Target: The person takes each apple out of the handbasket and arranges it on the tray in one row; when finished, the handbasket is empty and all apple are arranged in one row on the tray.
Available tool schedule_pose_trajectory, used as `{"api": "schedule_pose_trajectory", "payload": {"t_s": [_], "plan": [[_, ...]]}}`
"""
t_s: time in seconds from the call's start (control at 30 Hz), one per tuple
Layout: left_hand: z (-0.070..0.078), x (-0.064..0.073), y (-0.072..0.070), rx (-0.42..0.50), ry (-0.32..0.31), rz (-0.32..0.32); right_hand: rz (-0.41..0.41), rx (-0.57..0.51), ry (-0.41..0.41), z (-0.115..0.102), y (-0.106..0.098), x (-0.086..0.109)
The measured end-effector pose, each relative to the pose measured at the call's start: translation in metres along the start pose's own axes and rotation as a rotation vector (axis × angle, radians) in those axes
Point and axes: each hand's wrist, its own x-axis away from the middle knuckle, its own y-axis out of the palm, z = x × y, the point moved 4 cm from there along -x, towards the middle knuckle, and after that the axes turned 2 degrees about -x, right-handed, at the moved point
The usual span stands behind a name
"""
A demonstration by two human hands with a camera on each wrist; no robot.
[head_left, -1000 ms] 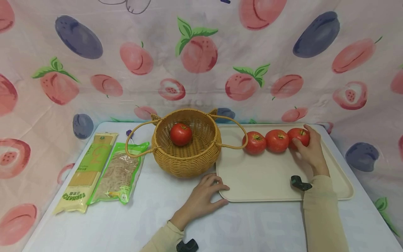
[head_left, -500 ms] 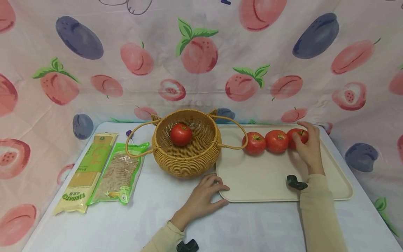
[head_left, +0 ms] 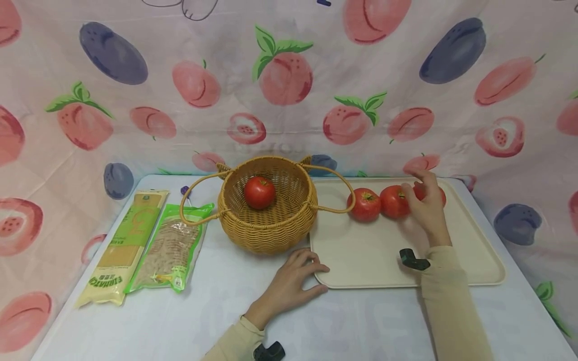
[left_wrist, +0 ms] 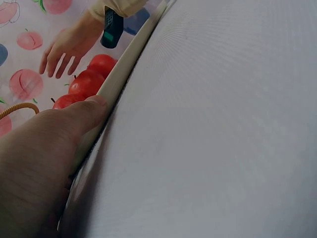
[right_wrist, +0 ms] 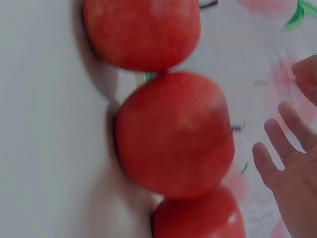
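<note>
Three red apples stand in a row on the cream tray [head_left: 370, 260]: a left one [head_left: 364, 205], a middle one [head_left: 394, 203] and a right one [head_left: 439, 193]. My right hand [head_left: 428, 210] hovers over the middle and right apples, fingers spread and holding nothing; in the right wrist view its fingers are apart from the middle apple [right_wrist: 173, 134]. My left hand [head_left: 289, 281] rests at the tray's front left corner, its thumb [left_wrist: 91, 106] along the rim in the left wrist view. A wicker basket [head_left: 266, 238] holds another apple [head_left: 259, 193].
Left of the basket lie a yellow-and-green pack of noodles [head_left: 124, 245] and a clear green-edged bag [head_left: 169, 250] of brownish contents. A small purple thing [head_left: 184, 190] sits behind the bag. The basket's right handle [head_left: 336, 210] reaches over the tray to the left apple.
My right hand has left the right apple and moved left toward the middle one, its fingers lifting and spreading. The apples and my left hand stay put.
</note>
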Motion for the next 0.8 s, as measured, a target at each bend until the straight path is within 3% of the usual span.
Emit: {"api": "schedule_pose_trajectory", "payload": {"t_s": [0.23,0.43,0.57,0.8], "plan": [[-0.002,-0.001,0.001,-0.027,0.033,0.026,-0.104,-0.099,-0.014,-0.019,0.021,0.001],[-0.002,0.000,0.002,-0.026,0.026,0.028,-0.203,-0.184,-0.100,-0.037,0.043,0.001],[-0.001,0.000,0.002,-0.017,0.027,0.025,-0.273,-0.176,-0.168,-0.050,0.057,0.003],[0.000,0.000,0.000,-0.009,0.017,0.013,-0.405,-0.091,-0.213,-0.057,0.082,-0.004]]}}
